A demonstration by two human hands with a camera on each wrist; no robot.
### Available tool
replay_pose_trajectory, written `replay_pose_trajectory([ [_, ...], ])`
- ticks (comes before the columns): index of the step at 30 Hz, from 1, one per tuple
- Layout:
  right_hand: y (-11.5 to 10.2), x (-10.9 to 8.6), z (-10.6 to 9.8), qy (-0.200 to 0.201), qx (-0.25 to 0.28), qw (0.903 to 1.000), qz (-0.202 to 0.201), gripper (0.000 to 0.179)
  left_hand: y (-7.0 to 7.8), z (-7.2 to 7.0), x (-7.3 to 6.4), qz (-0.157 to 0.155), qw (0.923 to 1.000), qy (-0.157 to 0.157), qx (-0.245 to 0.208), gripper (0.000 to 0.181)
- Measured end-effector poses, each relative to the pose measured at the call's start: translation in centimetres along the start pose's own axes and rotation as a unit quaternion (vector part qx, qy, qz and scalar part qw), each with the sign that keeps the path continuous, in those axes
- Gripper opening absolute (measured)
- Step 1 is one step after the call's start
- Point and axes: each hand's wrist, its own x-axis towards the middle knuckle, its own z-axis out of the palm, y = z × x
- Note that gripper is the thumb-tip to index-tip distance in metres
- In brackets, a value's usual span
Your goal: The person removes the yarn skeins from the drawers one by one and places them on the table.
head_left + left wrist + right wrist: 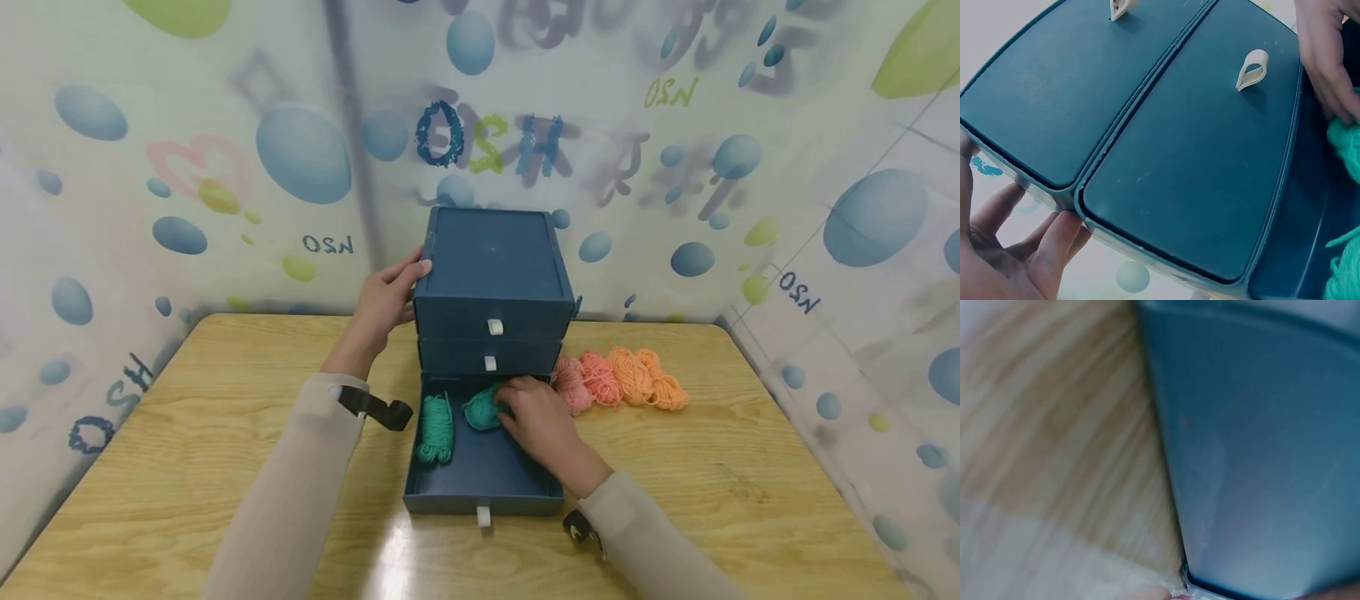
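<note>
A dark blue drawer cabinet [491, 254] stands on the table, its bottom drawer [491, 479] pulled out. My left hand [381, 304] rests against the cabinet's left side; the left wrist view shows its fingertips [1063, 228] touching the edge. Inside the drawer, my right hand [546, 423] holds a teal ball of yarn [481, 410] near the back, with its fingers bent over the right part. A green skein of yarn [437, 429] lies along the drawer's left wall. In the right wrist view, the drawer [1260, 450] fills the right side, and my right hand is mostly hidden.
Pink yarn [573, 387], coral yarn [602, 379] and orange yarn [632, 375] lie in a row right of the cabinet. The two upper drawers are closed, each with a white pull tab [495, 327]. Behind the wooden table [262, 400] hangs a patterned backdrop [300, 250].
</note>
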Motion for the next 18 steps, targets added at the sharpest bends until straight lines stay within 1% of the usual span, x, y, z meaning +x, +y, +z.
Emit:
replay_pose_trajectory([
  [7,0.1,0.1,-0.2,-0.006,0.012,0.9998,-0.017,0.002,0.0,-0.1,0.0,-0.006,1.0000,0.005,-0.005,0.056],
  [10,0.2,0.1,-0.3,-0.010,0.022,0.9994,-0.025,0.004,0.0,-0.1,0.0,-0.009,0.9999,0.007,-0.006,0.056],
  [14,0.3,-0.1,-0.7,-0.010,0.042,0.9990,-0.012,0.005,0.0,0.0,-0.1,-0.009,0.9999,0.006,-0.007,0.056],
  [18,0.4,-0.4,-1.7,0.006,0.078,0.9969,0.002,0.004,0.1,0.0,-0.1,-0.009,0.9999,0.004,-0.006,0.057],
])
